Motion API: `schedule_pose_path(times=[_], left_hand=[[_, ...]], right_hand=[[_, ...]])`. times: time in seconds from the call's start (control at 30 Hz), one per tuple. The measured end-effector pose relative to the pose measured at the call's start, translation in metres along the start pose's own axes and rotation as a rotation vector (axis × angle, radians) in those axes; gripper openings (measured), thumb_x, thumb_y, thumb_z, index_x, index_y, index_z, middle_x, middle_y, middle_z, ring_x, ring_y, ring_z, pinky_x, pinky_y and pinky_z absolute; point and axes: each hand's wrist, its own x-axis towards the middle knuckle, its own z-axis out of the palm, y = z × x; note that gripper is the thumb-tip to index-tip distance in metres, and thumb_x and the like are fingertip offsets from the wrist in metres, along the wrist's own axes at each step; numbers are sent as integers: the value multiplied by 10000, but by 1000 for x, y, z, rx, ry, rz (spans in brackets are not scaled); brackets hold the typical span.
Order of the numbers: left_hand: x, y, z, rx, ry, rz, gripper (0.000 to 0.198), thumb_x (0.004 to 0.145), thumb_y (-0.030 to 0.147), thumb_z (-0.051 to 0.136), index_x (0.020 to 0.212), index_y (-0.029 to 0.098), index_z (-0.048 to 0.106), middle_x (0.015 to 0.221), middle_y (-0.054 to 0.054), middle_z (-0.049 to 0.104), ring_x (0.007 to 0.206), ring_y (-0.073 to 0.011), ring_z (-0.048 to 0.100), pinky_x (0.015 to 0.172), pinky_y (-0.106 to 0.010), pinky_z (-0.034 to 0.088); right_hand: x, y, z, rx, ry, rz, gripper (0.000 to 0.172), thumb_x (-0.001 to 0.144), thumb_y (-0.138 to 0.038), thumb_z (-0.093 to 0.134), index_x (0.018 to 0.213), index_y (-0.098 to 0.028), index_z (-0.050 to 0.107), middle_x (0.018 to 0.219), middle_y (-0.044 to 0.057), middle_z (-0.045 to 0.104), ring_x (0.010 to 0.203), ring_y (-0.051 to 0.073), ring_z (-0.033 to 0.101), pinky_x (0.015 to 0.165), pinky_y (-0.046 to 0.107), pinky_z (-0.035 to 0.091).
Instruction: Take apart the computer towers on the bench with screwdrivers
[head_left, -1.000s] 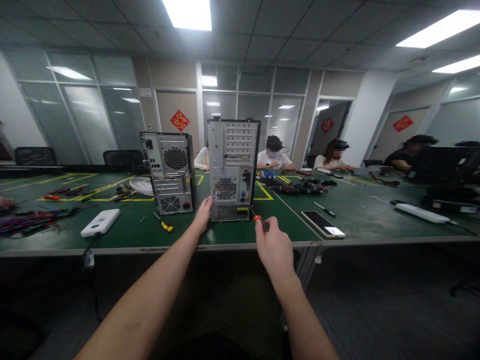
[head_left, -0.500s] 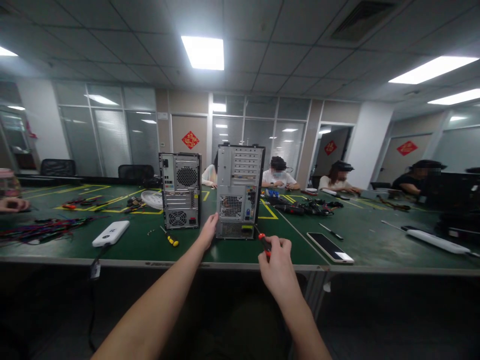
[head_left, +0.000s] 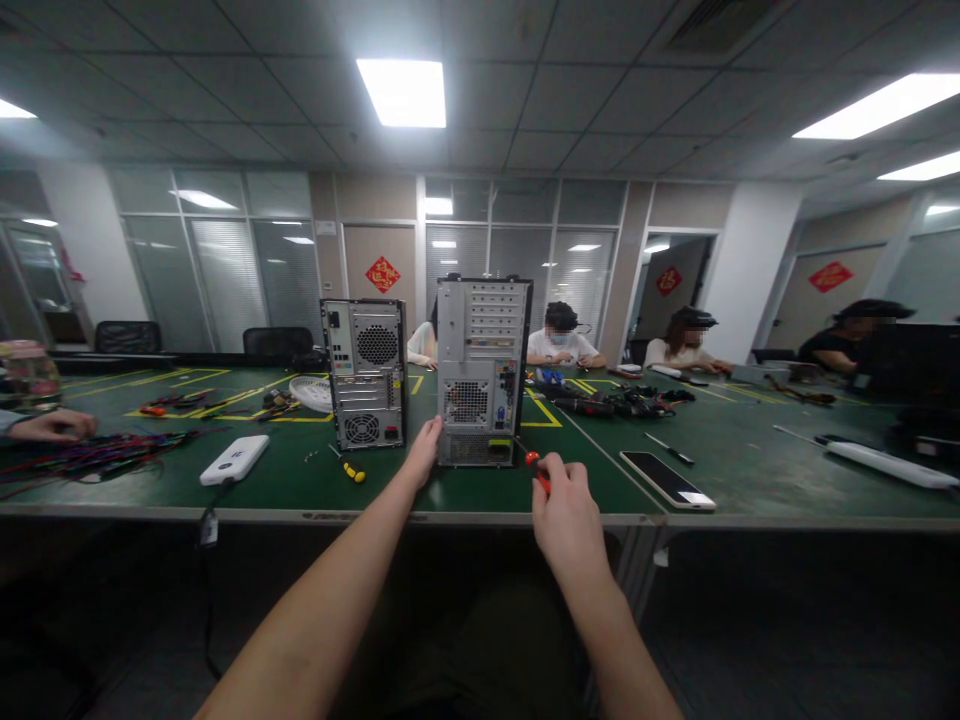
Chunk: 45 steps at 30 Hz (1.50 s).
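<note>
A grey computer tower (head_left: 459, 335) stands upright on the green table, its rear panel with vents and ports facing me. My left hand (head_left: 424, 452) is against the tower's lower left edge, fingers closed along its side and partly hidden. In my right hand (head_left: 567, 500) is a screwdriver (head_left: 532, 458) with a red and black handle. Its shaft points up and left to the tower's lower right edge; I cannot tell whether the tip touches. A second, smaller tower (head_left: 364, 385) stands to the left, and a yellow-and-black screwdriver (head_left: 352, 472) lies in front of it.
A white power bank (head_left: 235, 460) with a cable lies left, near loose coloured wires (head_left: 112, 455) and a co-worker's hand (head_left: 64, 425). To the right are a phone (head_left: 666, 480), a thin dark-handled tool (head_left: 670, 449) and black cables (head_left: 637, 402). Several people sit across the table.
My view has shifted slightly. My right hand and the screwdriver have moved a little right of the tower. At far left, a co-worker's hand has come over the wires.
</note>
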Motion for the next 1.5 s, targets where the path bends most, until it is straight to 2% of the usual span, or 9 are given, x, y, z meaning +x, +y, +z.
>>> schedule_pose_path(times=[0.3, 0.53, 0.73, 0.83, 1.07, 1.17, 1.33, 1.43, 1.5], left_hand=[[-2, 2, 0, -35, 6, -6, 551, 889, 730, 617, 1127, 238, 685, 1215, -106, 764, 1200, -287, 698, 995, -404, 549], [0, 1, 0, -36, 23, 1, 534, 878, 717, 644, 1104, 235, 687, 1217, -114, 762, 1209, -291, 694, 985, -387, 552], [3, -4, -3, 12, 1, 48, 574, 841, 715, 690, 1149, 231, 684, 1251, -102, 752, 1227, -291, 679, 1038, -405, 527], [3, -5, -3, 0, -13, 54, 591, 832, 726, 698, 1157, 232, 690, 1216, -99, 764, 1194, -291, 695, 1013, -394, 537], [1, -5, -4, -4, -12, 53, 579, 850, 708, 695, 1174, 228, 703, 1201, -97, 769, 1163, -282, 707, 994, -370, 533], [2, -6, -5, -23, -24, 47, 572, 858, 694, 698, 1189, 228, 704, 1189, -99, 770, 1128, -277, 717, 966, -363, 543], [0, -4, -5, -29, -17, 38, 544, 873, 673, 695, 1185, 228, 709, 1219, -110, 765, 1143, -293, 714, 933, -364, 558], [-2, -2, -4, -16, 0, 40, 528, 870, 665, 700, 1166, 227, 713, 1200, -108, 768, 1140, -289, 716, 947, -369, 556], [-3, 0, -3, -22, -7, 28, 532, 867, 670, 697, 1164, 229, 709, 1180, -103, 769, 1115, -280, 722, 942, -372, 560]], right_hand=[[3, -14, -10, -54, -100, 112, 202, 1120, -363, 442, 1097, -183, 532, 958, 61, 604, 798, 222, 655, 632, 300, 376], [-3, -13, -12, -19, -156, 30, 173, 1002, -151, 588, 1145, -188, 497, 1188, 101, 537, 836, 191, 668, 696, 289, 447], [-1, -17, -8, -15, -289, 65, 99, 1080, -225, 509, 1149, -157, 487, 923, 63, 623, 799, 218, 656, 662, 289, 387], [1, -18, -7, -32, -249, 99, 122, 1096, -271, 499, 1141, -159, 515, 834, 28, 603, 750, 208, 626, 639, 287, 343], [1, -10, -5, -82, -104, -14, 201, 997, -82, 567, 1141, -212, 617, 1081, 58, 570, 761, 156, 592, 659, 262, 351], [2, -10, -8, -45, -122, 29, 92, 1033, -214, 604, 1120, -202, 577, 1006, 53, 622, 768, 185, 616, 655, 268, 348], [4, -13, -11, -90, -178, 148, 196, 1098, -387, 511, 1094, -196, 555, 783, 20, 628, 688, 215, 608, 629, 292, 291], [3, -10, -10, -131, -171, 66, 97, 1056, -263, 579, 1130, -202, 592, 926, 51, 645, 744, 202, 616, 642, 285, 301], [2, -8, -9, -157, -156, 16, 171, 1013, -158, 604, 1175, -214, 613, 1053, 75, 634, 783, 191, 618, 657, 277, 318]])
